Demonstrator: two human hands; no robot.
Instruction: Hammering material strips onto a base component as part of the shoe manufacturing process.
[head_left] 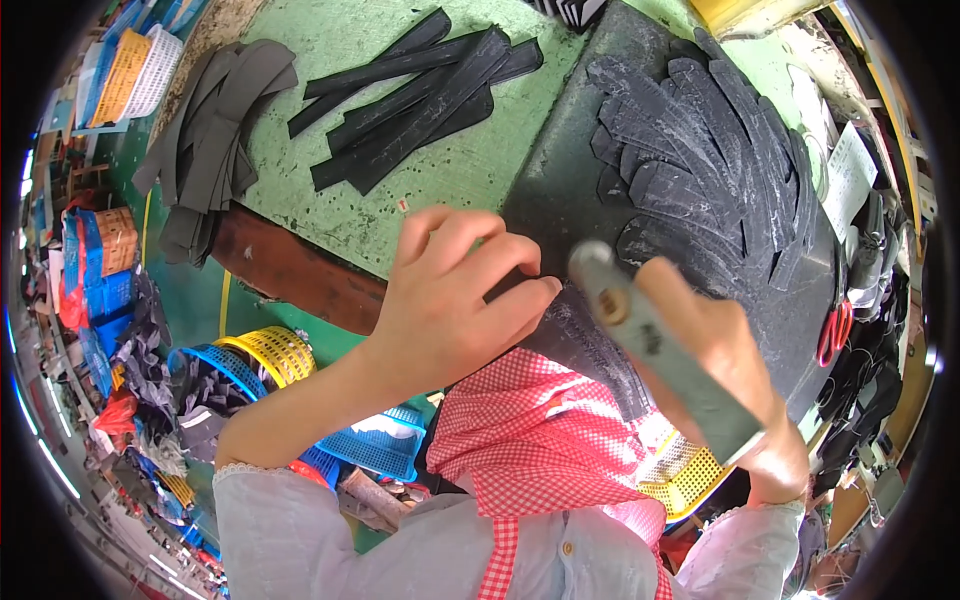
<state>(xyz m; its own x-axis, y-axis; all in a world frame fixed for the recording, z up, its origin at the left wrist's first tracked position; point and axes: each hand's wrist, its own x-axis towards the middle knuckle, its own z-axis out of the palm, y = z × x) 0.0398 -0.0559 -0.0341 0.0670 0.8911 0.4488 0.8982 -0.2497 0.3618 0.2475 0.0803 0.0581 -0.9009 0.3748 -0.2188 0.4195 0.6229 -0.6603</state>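
Note:
Between the fingertips of my left hand [450, 300], bent in a pinch, is the end of a black strip [588, 345]. This strip lies at the near edge of a dark slab [550, 190] and hangs toward my apron. My right hand [735, 350] is closed around a hammer [675, 375], whose grey metal head is raised over the strip. Most of the hammer's handle is hidden behind its head and my hand. Beyond my right hand, a heap of black strips [700, 160] with whitish smears covers much of the slab.
Loose black strips [410, 100] lie crossed on the green tabletop [275, 180], with dark grey pieces [215, 130] piled at its left edge. Red-handled scissors [834, 333] rest at the right. Below the table stand a yellow basket [272, 352] and a blue basket [370, 450].

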